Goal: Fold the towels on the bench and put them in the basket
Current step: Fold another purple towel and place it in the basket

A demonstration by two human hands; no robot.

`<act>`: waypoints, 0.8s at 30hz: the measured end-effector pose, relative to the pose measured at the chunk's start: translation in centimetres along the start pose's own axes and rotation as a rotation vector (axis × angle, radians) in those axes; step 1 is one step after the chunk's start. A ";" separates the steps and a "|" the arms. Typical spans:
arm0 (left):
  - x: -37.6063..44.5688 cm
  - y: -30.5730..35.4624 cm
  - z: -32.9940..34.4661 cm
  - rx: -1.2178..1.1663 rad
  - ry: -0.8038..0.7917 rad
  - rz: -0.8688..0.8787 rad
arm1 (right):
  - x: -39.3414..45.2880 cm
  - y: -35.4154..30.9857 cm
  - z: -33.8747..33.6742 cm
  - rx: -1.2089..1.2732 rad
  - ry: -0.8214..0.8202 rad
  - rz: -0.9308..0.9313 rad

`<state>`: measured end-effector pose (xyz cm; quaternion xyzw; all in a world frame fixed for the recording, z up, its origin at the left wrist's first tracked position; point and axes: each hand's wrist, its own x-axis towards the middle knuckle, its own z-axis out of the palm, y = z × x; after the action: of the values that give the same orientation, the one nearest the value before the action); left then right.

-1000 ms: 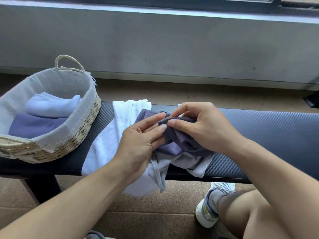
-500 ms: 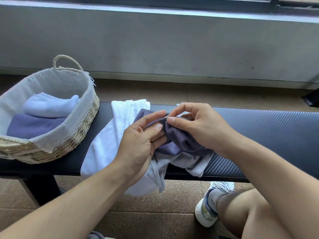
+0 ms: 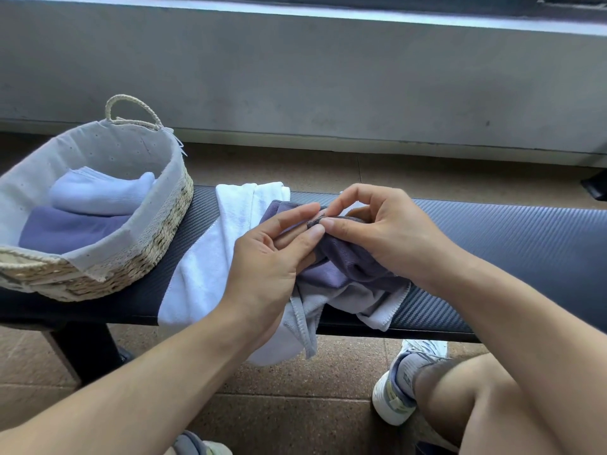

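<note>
Purple cloth, a crumpled towel (image 3: 348, 267), lies bunched on the dark bench (image 3: 509, 238) in front of the person; both hands work at one corner of it. The right hand (image 3: 377, 231) pinches the raised corner between thumb and forefinger, its other fingers curled above; the left hand (image 3: 272, 257) meets it from the other side, thumb and forefingers closed on the same edge, so that the fingertips of the two hands touch. Beneath the purple towel a grey towel (image 3: 371, 307) spreads out, its stitched hem hanging over the near edge of the bench; to the left of both, a white towel (image 3: 210, 257) lies across the bench and droops off the near side. At the left end of the bench stands a woven basket (image 3: 157, 254) with a pale cloth lining and a rope handle; inside it a folded purple towel (image 3: 69, 228) lies under a folded light blue towel (image 3: 98, 195). Below the bench, on the speckled brown floor (image 3: 295, 421), a pale sneaker (image 3: 400, 385) shows beside the person's bare knee (image 3: 466, 399); behind the bench runs a grey concrete wall (image 3: 328, 87).
</note>
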<state>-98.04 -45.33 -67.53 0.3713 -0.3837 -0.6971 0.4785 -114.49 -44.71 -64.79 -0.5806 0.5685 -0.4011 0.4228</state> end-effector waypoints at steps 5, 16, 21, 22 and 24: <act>-0.2 0.8 0.1 0.042 -0.001 0.035 | -0.1 -0.5 -0.3 -0.045 0.027 -0.063; 2.4 5.0 -3.7 0.226 0.303 0.295 | -2.0 -2.8 -1.7 -0.388 -0.112 -0.670; 4.0 7.7 -6.3 0.121 0.482 0.400 | -2.3 -2.4 -4.0 -0.246 -0.155 -0.540; 4.2 8.0 -6.7 0.115 0.501 0.405 | -2.1 -2.1 -4.7 -0.276 -0.134 -0.494; 4.3 8.1 -7.1 0.137 0.493 0.398 | -1.6 -1.1 -5.9 -0.435 -0.050 -0.415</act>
<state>-89.77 -52.76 -64.00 0.4780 -0.3674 -0.4514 0.6578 -119.73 -43.29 -61.84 -0.7711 0.4998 -0.3332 0.2113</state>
